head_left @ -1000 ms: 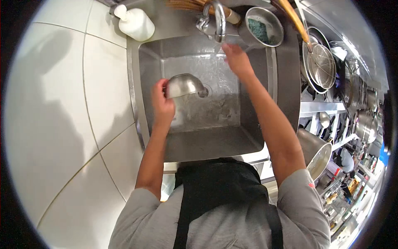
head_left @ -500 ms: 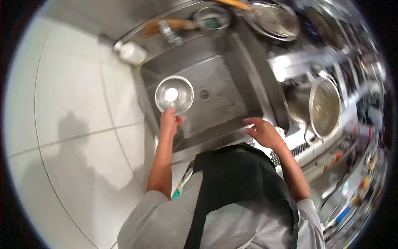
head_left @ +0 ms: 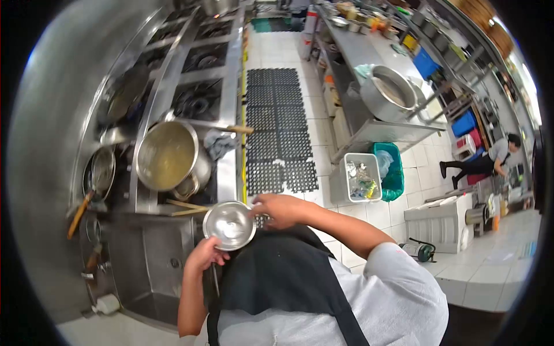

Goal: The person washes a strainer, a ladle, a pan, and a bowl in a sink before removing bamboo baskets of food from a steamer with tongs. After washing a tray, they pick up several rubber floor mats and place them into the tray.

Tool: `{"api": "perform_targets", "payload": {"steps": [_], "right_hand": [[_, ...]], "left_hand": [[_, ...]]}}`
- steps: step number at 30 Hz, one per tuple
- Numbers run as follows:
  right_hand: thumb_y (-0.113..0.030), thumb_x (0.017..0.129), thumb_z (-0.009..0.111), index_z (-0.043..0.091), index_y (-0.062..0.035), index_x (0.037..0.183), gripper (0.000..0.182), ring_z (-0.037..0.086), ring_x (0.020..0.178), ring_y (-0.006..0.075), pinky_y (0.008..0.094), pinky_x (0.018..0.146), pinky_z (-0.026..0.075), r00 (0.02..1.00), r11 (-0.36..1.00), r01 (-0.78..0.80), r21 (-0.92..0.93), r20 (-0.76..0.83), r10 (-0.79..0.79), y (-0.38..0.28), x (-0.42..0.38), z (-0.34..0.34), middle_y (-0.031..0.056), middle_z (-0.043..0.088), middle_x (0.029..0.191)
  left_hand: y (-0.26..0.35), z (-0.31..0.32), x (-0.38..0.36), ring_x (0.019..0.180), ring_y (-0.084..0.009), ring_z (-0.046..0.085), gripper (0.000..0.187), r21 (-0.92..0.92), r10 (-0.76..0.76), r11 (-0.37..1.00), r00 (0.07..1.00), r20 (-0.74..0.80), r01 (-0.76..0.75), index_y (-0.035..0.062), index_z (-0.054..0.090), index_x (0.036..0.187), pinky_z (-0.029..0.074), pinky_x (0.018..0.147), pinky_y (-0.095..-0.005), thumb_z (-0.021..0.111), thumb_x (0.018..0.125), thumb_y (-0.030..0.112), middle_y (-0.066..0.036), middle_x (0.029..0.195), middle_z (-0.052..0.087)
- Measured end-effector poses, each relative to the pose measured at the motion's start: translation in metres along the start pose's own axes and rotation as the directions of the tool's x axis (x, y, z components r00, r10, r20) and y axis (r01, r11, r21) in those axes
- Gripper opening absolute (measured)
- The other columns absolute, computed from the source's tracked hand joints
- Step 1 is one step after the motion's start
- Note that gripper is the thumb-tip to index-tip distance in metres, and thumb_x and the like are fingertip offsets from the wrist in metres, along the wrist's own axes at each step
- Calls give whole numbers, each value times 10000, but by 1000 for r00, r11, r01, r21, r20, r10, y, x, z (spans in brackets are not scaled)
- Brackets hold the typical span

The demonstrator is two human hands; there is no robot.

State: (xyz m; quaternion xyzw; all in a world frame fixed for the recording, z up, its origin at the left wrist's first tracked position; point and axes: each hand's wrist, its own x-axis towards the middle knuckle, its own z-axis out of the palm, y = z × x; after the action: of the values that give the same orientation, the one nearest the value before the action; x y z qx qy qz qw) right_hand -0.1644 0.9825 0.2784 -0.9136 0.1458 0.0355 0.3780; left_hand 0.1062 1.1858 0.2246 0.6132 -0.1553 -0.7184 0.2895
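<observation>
A shiny metal bowl (head_left: 229, 225) is close to my apron, beside the near corner of the sink (head_left: 153, 262), with its open side up. My left hand (head_left: 206, 254) grips its lower left rim, thumb over the edge. At the upper right of the rim, my right hand (head_left: 280, 210) has its fingers curled against the bowl; some fingertips are hidden. Just beyond the bowl, wooden sticks (head_left: 187, 209) lie near a large pot (head_left: 167, 155) of yellowish liquid.
Stove burners (head_left: 199, 101) run along the left, with a grey cloth (head_left: 219, 144) on the edge. A black mat (head_left: 277, 130) covers the aisle floor. Two bins (head_left: 360, 173) stand right, below a counter bearing a big pot (head_left: 388, 92). A person (head_left: 490, 161) works farther off.
The bowl has come out of the sink in my left hand, and my right hand has moved to its rim. My view has swung right, from the sink toward the stove and aisle.
</observation>
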Motion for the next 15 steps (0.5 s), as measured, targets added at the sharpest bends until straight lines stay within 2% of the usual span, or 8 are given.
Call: {"api": "perform_targets", "payload": {"steps": [3,5,9,10,11,12,14,15], "right_hand": [[-222,782,787,641,-166,1272,514,564,1217,375,449,1006,486,977,978,-199,64,-71,203,40,-98,-21,170,541,1346],[-235,781,801,677,-136,1154,405,605,1101,355,423,937,501,931,957,-268,110,-226,287,58,-159,-24,152,601,1179],[-268,817,825,684,-42,984,314,647,1000,283,387,852,514,741,802,-285,525,-409,532,87,-260,-18,117,668,1030],[-417,920,726,654,-30,1075,423,644,1004,277,406,828,520,698,483,-64,873,-307,647,130,-282,18,132,659,1124],[-515,946,637,617,-30,1143,524,641,1005,286,423,823,520,658,41,197,980,-163,735,142,-299,26,154,641,1158],[-614,973,547,581,-30,1210,631,637,1007,296,439,817,520,667,-400,438,805,7,745,151,-312,37,176,624,1192],[-720,969,396,454,-40,1346,781,634,1011,327,478,818,517,533,-559,779,285,167,829,212,-334,105,220,597,1214],[-726,957,419,386,-34,1389,816,635,1011,320,483,819,514,463,-506,804,312,204,862,237,-342,137,202,609,1203]], "left_hand": [[50,80,72,494,-204,626,429,189,-90,981,976,201,52,-27,639,1073,502,464,-302,485,934,348,-168,751,704],[76,143,112,496,-191,626,467,298,-116,954,949,292,25,-19,621,1117,502,464,-284,461,982,398,-162,762,708],[157,264,116,692,-182,683,597,471,-87,859,852,516,-198,9,613,1148,539,642,-290,414,1048,563,-137,950,707],[160,279,126,714,-174,683,626,458,-52,849,823,566,-261,16,619,1149,536,705,-292,395,1048,592,-129,973,708],[166,292,130,814,-163,694,565,444,-33,843,794,607,-304,46,623,1171,517,811,-303,406,1059,556,-102,1063,697],[174,303,133,846,-162,694,549,463,-31,821,785,618,-332,54,624,1176,514,826,-303,411,1060,546,-96,1091,689],[185,322,138,909,-158,694,516,496,-28,780,769,638,-383,70,625,1186,507,856,-301,421,1063,528,-85,1146,673],[186,322,150,961,-156,689,446,507,-67,796,784,617,-330,92,629,1185,495,906,-308,450,1066,483,-67,1175,663]]}}
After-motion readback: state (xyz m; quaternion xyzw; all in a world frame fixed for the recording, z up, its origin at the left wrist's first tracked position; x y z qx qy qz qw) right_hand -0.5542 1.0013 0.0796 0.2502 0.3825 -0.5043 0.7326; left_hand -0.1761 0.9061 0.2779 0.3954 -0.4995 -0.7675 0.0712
